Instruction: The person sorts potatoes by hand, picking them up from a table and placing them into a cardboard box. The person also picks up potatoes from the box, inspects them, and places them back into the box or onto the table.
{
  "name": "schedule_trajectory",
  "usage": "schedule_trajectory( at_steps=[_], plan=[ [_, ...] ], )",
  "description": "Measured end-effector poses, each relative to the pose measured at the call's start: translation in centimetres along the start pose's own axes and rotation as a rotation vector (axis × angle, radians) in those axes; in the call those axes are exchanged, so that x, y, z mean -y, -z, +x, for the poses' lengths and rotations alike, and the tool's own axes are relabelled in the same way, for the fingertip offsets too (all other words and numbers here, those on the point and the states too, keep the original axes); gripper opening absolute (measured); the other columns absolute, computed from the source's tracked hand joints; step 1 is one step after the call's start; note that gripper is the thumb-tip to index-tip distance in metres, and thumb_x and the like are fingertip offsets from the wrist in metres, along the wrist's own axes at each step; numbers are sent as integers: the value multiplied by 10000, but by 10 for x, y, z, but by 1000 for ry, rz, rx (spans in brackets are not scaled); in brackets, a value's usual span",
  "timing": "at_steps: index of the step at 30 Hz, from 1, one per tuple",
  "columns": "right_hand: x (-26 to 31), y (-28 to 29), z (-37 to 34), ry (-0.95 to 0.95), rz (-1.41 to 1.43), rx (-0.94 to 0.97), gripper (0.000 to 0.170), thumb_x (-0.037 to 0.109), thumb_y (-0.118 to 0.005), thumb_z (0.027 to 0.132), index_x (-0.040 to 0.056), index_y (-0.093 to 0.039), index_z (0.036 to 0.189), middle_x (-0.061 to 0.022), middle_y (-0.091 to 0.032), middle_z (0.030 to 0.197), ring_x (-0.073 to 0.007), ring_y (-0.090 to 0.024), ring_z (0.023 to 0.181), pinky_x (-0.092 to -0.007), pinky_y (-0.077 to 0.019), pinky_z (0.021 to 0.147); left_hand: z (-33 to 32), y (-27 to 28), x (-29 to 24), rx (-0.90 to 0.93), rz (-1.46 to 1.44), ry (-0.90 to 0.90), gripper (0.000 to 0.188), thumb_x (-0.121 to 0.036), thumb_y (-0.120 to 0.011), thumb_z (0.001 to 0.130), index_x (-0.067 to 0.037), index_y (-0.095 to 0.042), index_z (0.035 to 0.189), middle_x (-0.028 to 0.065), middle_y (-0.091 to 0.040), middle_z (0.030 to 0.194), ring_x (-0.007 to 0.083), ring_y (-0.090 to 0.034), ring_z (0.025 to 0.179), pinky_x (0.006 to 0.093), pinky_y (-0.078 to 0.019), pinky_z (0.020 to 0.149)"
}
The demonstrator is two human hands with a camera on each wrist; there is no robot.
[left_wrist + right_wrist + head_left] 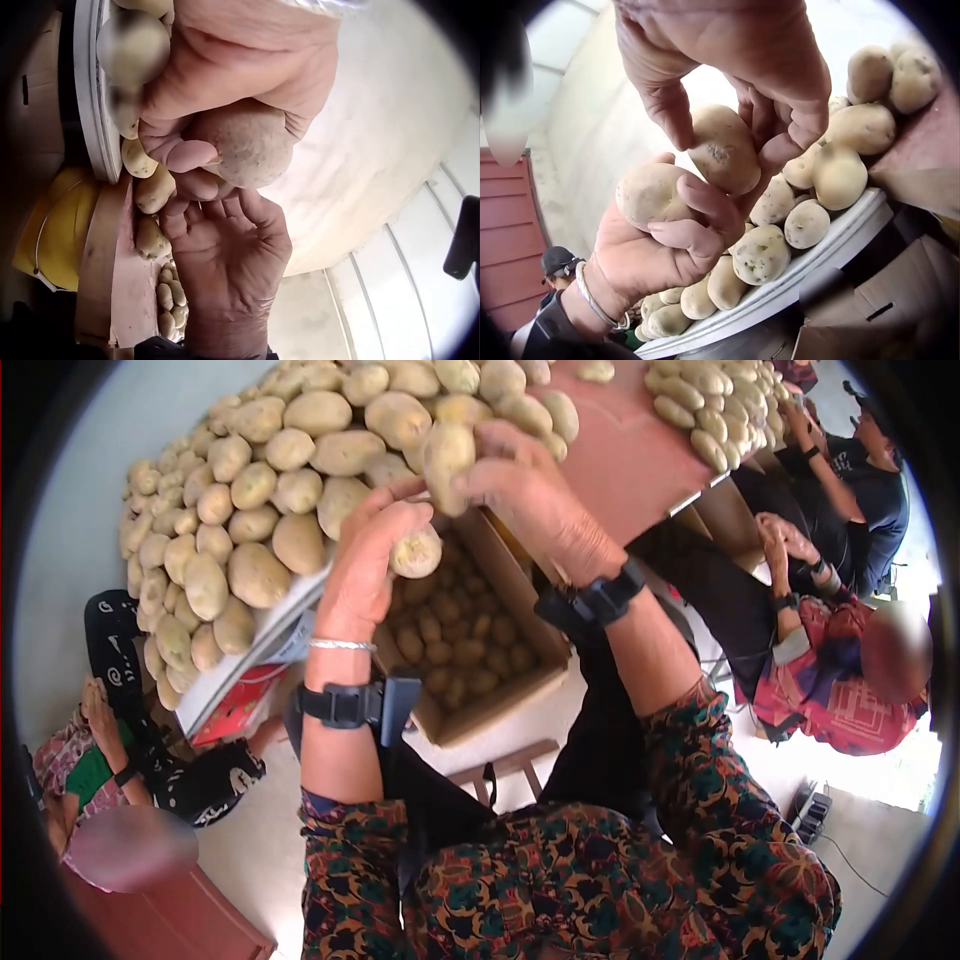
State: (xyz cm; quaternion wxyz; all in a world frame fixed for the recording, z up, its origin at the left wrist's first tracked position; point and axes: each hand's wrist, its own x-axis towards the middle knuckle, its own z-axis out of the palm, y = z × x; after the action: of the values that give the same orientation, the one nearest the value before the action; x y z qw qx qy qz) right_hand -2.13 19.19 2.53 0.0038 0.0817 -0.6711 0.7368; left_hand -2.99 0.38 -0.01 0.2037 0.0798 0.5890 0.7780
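My left hand [362, 565] grips a round potato [416, 552], its fingers and thumb curled about it. Higher up, my right hand [530, 490] pinches a longer potato [448, 465] between thumb and fingers. In the right wrist view this right-hand potato [724, 154] bears a rough, scabby patch, and its lower end is right at the left fingers. Smooth and pale, the left-hand potato [651, 196] lies in the palm there. Both hands are close together at the near edge of a big potato pile [255, 575], above a cardboard box [510, 707].
Several potatoes lie inside the box. The pile rests on a white-edged table [225, 685]. To its right is a red surface [620, 435] with a second potato pile [720, 405]. People sit at left and right. A power strip [812, 810] lies on the floor.
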Motion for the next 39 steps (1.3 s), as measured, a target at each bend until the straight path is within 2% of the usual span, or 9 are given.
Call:
schedule_trajectory(
  at_steps=[5, 9, 11, 16, 21, 27, 29, 33, 39],
  plan=[
    [-1, 18, -4, -83, 369, 33, 467, 183, -618, 811, -43, -531, 1210, -98, -616, 1083, -173, -593, 977, -305, -459, 865, -18, -3, 7, 59, 862, 115, 247, -195, -652, 707, 27, -680, 811, 134, -657, 741, 206, -620, 692, 349, -501, 650],
    [5, 26, -11, -105, 457, 160, 343, 162, -602, 831, -25, -567, 1117, -110, -626, 901, -173, -612, 885, -306, -473, 795, -18, -15, 22, 284, 1254, 385, 333, -254, -613, 675, 69, -647, 750, 248, -647, 788, 341, -636, 717, 400, -512, 705],
    [23, 19, -20, -118, 490, 162, 89, 52, -540, 877, -13, -598, 900, -75, -625, 799, -158, -611, 827, -272, -480, 751, -23, -18, 42, 331, 1303, 416, 368, -296, -641, 692, 62, -660, 779, 244, -659, 823, 334, -649, 779, 395, -510, 748],
    [23, 17, -25, -97, 385, 171, 119, 84, -547, 897, -17, -609, 896, -81, -626, 801, -157, -609, 795, -259, -485, 738, -34, -11, 64, 533, 1410, 459, 363, -313, -618, 809, 42, -681, 852, 245, -667, 890, 376, -657, 872, 425, -503, 803],
    [28, 10, -31, -200, 300, 145, 115, 97, -565, 890, -12, -602, 890, -75, -624, 781, -154, -605, 741, -257, -488, 709, -29, 1, 57, 392, 1458, 369, 269, -221, -572, 840, 18, -692, 870, 243, -662, 898, 408, -640, 889, 453, -495, 816],
    [32, 5, -37, -257, -23, 268, 207, 217, -546, 927, 21, -576, 866, -66, -605, 763, -154, -586, 706, -257, -486, 688, -32, 12, 38, 168, 1480, 199, 255, -190, -558, 847, 5, -691, 944, 236, -666, 912, 418, -628, 922, 467, -484, 851],
    [6, 8, -35, -76, -468, 258, 374, 259, -672, 782, -31, -634, 1016, -137, -678, 958, -177, -659, 926, -286, -503, 788, -34, 16, 36, 161, 1483, 189, 256, -185, -556, 849, 3, -691, 959, 231, -670, 918, 416, -629, 929, 466, -483, 853],
    [-8, -3, -41, -175, -583, 572, 486, 317, -710, 736, -54, -642, 1042, -166, -691, 963, -236, -659, 930, -324, -507, 810, -37, 20, 30, 142, 1476, 217, 257, -164, -554, 849, 8, -685, 989, 223, -675, 951, 411, -628, 958, 458, -481, 865],
    [-16, 1, -39, -139, -746, 491, 521, 339, -703, 792, -55, -620, 1123, -174, -684, 1009, -262, -642, 990, -337, -493, 888, -42, 30, 35, 144, 1475, 127, 246, -138, -554, 827, 13, -680, 975, 225, -672, 982, 405, -624, 968, 449, -481, 869]
  ],
)
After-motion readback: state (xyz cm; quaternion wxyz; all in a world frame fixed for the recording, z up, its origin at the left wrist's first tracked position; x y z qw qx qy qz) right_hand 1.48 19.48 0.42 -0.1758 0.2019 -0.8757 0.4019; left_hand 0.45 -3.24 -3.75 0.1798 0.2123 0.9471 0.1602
